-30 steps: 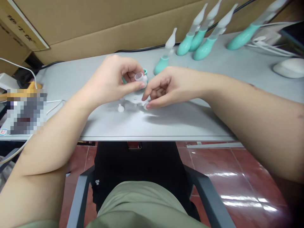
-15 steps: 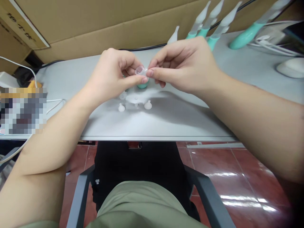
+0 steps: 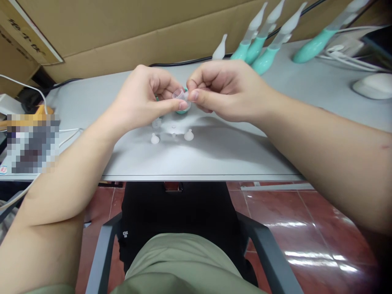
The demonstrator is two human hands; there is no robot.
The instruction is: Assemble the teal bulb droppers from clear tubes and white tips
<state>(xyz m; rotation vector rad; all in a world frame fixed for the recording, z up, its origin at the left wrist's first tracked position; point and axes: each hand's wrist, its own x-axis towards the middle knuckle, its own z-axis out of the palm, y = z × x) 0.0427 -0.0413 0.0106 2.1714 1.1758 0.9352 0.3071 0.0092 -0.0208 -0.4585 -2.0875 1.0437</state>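
My left hand [image 3: 143,100] pinches a small clear plastic cup [image 3: 180,96] with a teal piece [image 3: 183,109] showing just under it. My right hand [image 3: 228,90] meets it from the right, thumb and forefinger closed on the cup's rim; whether a small part sits between them is hidden. Both hands hover above the grey table [image 3: 214,151]. Below them lie small white caps: one [image 3: 154,139] on the left, one [image 3: 189,135] on the right, and a clear piece [image 3: 157,122] near my left thumb.
Several teal bulbs with clear pointed tips [image 3: 255,45] stand at the back, one more [image 3: 318,38] lying to the right. A white mouse [image 3: 372,85] and cables are at far right. Cardboard [image 3: 137,36] lines the back. The table edge runs near my lap.
My right hand rose from the table surface near the caps up to the clear cup held by my left hand and now pinches at it. My left hand stayed nearly still.
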